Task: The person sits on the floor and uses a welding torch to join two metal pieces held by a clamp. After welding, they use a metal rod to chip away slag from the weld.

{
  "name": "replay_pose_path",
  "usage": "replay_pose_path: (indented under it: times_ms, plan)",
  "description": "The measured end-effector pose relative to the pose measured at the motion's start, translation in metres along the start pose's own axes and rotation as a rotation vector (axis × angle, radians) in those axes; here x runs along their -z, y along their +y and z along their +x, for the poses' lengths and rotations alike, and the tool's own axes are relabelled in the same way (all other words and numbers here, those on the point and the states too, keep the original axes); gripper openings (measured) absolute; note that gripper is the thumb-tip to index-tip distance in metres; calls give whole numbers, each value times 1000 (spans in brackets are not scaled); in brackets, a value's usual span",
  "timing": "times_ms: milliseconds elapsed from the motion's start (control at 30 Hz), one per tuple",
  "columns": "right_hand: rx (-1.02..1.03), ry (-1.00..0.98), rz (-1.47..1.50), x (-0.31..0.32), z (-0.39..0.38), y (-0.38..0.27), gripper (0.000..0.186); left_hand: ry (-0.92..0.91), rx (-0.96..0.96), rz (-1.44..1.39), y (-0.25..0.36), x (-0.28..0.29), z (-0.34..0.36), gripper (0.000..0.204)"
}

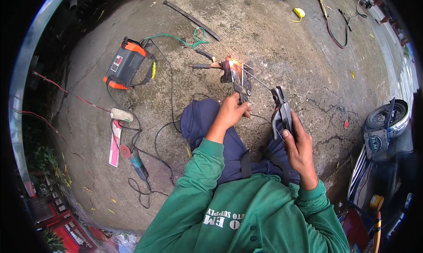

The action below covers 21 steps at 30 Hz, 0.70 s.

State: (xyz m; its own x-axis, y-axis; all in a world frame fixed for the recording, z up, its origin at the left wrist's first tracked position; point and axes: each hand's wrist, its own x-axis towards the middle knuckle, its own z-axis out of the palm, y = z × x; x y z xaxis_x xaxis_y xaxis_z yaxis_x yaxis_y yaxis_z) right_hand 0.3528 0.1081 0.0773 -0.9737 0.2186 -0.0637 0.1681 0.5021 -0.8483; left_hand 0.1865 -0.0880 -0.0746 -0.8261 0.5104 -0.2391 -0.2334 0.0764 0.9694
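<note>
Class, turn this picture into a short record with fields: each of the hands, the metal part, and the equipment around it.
Left hand: grips the near end of the metal part
Right hand: grips the electrode holder
Rod: runs from the holder toward the metal part
Glow: bright orange, at the rod's far end
Clamp: at the metal part's left side
Left on ground: orange-and-black machine, angle grinder
Beyond: long dark metal bar

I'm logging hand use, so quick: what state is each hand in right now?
Left hand: closed, holding the near end of the metal bracket.
Right hand: closed around the welding electrode holder.
</note>
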Motion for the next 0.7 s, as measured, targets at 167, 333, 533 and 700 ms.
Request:
replay_pose_path:
  times_ms: [167, 333, 533, 700]
  plan:
    - [-28, -14, -37, -2, 4, 3, 54, 0, 2, 17, -2, 0, 1, 14]
    - [-22, -24, -27, -5, 7, 3, 54, 6, 3, 21, -2, 0, 1, 14]
    - [54, 30, -61, -10, 10, 13, 53, 4, 7, 10, 1, -1, 0, 13]
    - [59, 27, -59, -10, 10, 16, 53, 6, 4, 1, 2, -1, -1, 12]
